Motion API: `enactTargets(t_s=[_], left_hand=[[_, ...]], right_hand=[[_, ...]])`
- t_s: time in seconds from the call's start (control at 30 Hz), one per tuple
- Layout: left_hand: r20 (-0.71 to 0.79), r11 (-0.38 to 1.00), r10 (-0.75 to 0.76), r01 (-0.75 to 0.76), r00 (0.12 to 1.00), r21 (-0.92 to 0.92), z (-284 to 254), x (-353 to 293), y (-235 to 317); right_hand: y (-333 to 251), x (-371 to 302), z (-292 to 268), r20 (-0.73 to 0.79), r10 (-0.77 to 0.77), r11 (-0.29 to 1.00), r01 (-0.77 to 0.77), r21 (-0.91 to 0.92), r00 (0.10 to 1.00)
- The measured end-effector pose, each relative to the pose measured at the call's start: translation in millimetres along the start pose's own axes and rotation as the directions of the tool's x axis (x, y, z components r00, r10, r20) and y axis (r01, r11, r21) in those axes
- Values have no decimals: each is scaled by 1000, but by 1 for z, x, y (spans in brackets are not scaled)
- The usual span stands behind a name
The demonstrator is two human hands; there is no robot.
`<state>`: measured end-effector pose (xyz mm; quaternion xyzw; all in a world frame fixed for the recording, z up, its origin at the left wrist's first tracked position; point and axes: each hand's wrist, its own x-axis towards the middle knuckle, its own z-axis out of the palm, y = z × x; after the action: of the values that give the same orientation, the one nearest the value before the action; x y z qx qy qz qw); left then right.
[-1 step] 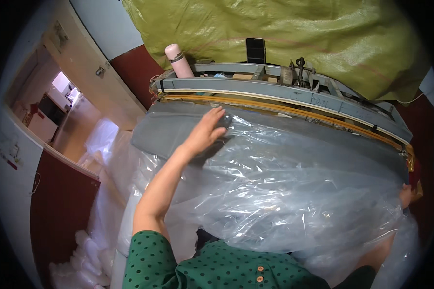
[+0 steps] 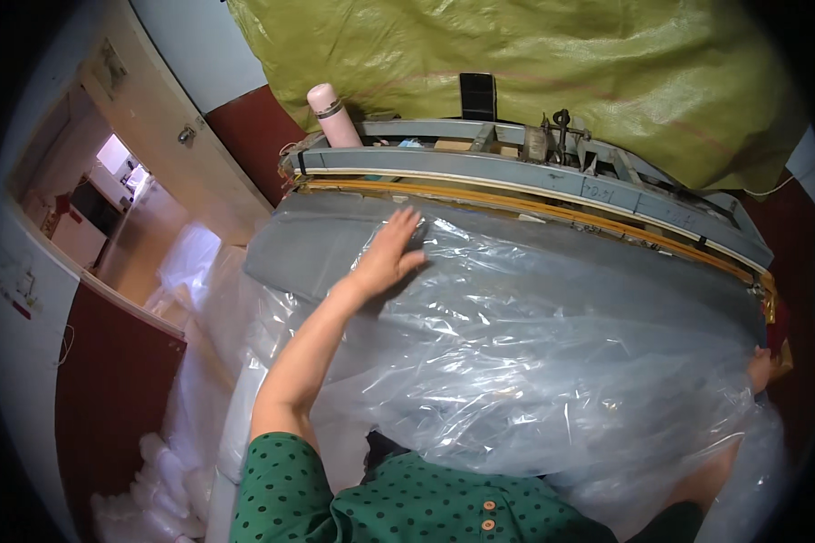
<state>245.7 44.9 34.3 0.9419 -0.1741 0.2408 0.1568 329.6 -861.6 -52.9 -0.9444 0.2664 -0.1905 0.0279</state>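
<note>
Head cam: clear plastic sheet [image 2: 489, 362] is draped over the grey table [image 2: 290, 237], long way left-to-right, stretching rightward from the left hand [image 2: 389, 255]. That one's palm-down near the far left corner, fingers loosely spread, gripping nothing. Right hand [image 2: 760, 369]'s by the right edge; can't tell if it's pinching.

A head-worn fisheye looks down on the nearby plastic sheeting [image 2: 498, 389].

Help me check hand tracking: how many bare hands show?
2: left hand, near the upper left of the clear, shiny plastic sheet; right hand, partly hidden, at far right.
</note>
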Motion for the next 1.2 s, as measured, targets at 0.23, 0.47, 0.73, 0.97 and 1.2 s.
enactTargets(t_s=[0.23,0.47,0.73,0.97,1.2], left_hand=[[254,977,-205,182,945,110,-9,-73,34],[7,924,-361,357,932,140,-4,-35,-4],[-257,719,-649,687,716,100,18,0,-63],[-353,861,-502,494,790,-120,17,34,-91],[-499,729,-684,534,532,-428,31,8,-170]], right_hand=[[-50,-52,-24,-171,130,991,-126,33,977],[-58,-55,-33,-112,194,964,-169,205,974],[14,-29,-11,-60,117,749,-48,660,991],[48,7,-39,69,155,432,-130,892,986],[-136,-3,4,-428,164,801,133,583,889]])
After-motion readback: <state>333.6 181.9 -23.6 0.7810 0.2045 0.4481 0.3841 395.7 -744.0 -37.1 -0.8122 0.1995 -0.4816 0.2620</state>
